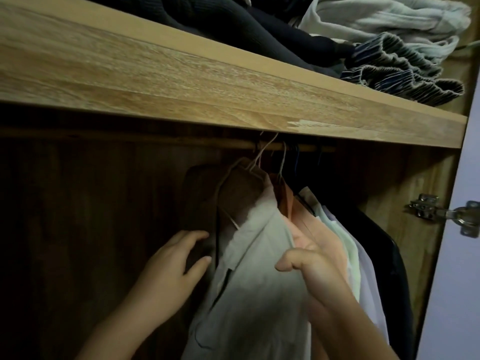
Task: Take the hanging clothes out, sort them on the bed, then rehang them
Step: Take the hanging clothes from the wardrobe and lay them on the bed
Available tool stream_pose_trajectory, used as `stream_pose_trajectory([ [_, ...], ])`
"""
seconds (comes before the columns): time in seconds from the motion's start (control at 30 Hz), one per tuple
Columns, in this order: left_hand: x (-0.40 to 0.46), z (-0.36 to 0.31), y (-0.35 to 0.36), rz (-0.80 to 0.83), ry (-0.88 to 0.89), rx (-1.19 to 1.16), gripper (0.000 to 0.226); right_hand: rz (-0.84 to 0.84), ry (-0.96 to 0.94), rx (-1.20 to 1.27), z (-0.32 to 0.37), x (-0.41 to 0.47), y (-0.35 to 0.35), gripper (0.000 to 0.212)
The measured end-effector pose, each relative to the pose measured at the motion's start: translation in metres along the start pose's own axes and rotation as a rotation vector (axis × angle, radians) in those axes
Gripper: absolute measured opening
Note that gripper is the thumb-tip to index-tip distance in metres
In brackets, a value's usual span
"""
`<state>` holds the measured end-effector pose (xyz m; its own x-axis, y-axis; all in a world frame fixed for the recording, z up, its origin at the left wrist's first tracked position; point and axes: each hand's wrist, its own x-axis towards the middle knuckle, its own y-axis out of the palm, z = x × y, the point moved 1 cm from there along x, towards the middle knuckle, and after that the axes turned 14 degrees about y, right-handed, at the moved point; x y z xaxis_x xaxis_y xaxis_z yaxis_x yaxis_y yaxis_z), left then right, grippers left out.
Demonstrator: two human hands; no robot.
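Observation:
Several shirts hang on wire hangers from a wooden rod (275, 146) inside a dark wardrobe. The nearest is a pale white shirt (257, 276); behind it hang an orange shirt (311, 227), light pastel ones and a black garment (389, 255) at the far right. My right hand (309, 266) pinches the pale white shirt's shoulder next to the orange shirt. My left hand (171, 266) is at the shirt's left edge, fingers spread and curled toward a dark hanging strap (217, 229); it holds nothing that I can see.
A thick wooden shelf (207, 81) runs overhead, low above the rod, with folded dark and grey clothes (376, 48) piled on it. The wardrobe's right wall carries a metal hinge (446, 214) and an open door. The left of the hanging space is dark.

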<state>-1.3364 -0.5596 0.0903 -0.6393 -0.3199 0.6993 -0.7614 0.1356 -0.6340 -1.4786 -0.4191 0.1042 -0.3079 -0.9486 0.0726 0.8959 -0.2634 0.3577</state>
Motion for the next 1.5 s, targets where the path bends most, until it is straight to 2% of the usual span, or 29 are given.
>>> stream_pose_trajectory([
  [0.23,-0.003,-0.008,0.026,-0.088,-0.067,-0.054,0.029,0.118,0.162,-0.041,0.009,-0.081,-0.039,0.074],
  [0.37,-0.007,-0.040,0.042,-0.145,-0.051,-0.053,0.037,0.219,0.199,-0.064,0.015,-0.128,-0.065,0.081],
  [0.43,-0.012,-0.060,0.051,-0.113,-0.025,-0.040,0.044,0.150,0.239,-0.086,0.015,-0.155,-0.084,0.080],
  [0.53,-0.022,-0.089,0.063,-0.002,0.014,0.004,0.045,0.257,0.272,0.033,0.019,-0.198,-0.095,0.081],
  [0.6,-0.032,-0.110,0.069,0.028,0.021,-0.026,0.051,0.238,0.287,0.043,0.021,-0.222,-0.109,0.079],
  [0.7,-0.052,-0.139,0.079,0.005,-0.021,-0.100,0.031,0.111,0.307,-0.203,0.027,-0.261,-0.131,0.070],
  [0.83,-0.075,-0.175,0.094,-0.029,-0.034,-0.137,0.024,-0.153,0.314,-0.451,0.038,-0.312,-0.143,0.055],
  [0.93,-0.086,-0.202,0.107,-0.028,0.002,-0.154,0.018,-0.430,0.295,-0.793,0.041,-0.343,-0.144,0.058],
  [1.03,-0.091,-0.229,0.119,0.004,0.056,-0.192,0.017,-0.753,0.198,-1.151,0.034,-0.363,-0.141,0.037],
  [1.1,-0.091,-0.243,0.126,0.020,0.096,-0.199,0.017,-0.970,0.170,-1.269,0.025,-0.375,-0.138,0.043],
  [1.27,-0.088,-0.269,0.137,0.075,0.222,-0.391,0.017,-1.322,0.132,-1.275,0.002,-0.417,-0.128,0.048],
  [1.33,-0.088,-0.276,0.143,0.140,0.252,-0.489,0.020,-1.416,0.112,-1.235,-0.008,-0.435,-0.121,0.048],
  [1.43,-0.091,-0.288,0.155,0.167,0.309,-0.571,0.041,-1.535,0.116,-1.197,-0.025,-0.463,-0.106,0.051],
  [1.5,-0.094,-0.304,0.161,0.186,0.332,-0.631,0.036,-1.634,0.129,-1.188,-0.034,-0.482,-0.097,0.051],
])
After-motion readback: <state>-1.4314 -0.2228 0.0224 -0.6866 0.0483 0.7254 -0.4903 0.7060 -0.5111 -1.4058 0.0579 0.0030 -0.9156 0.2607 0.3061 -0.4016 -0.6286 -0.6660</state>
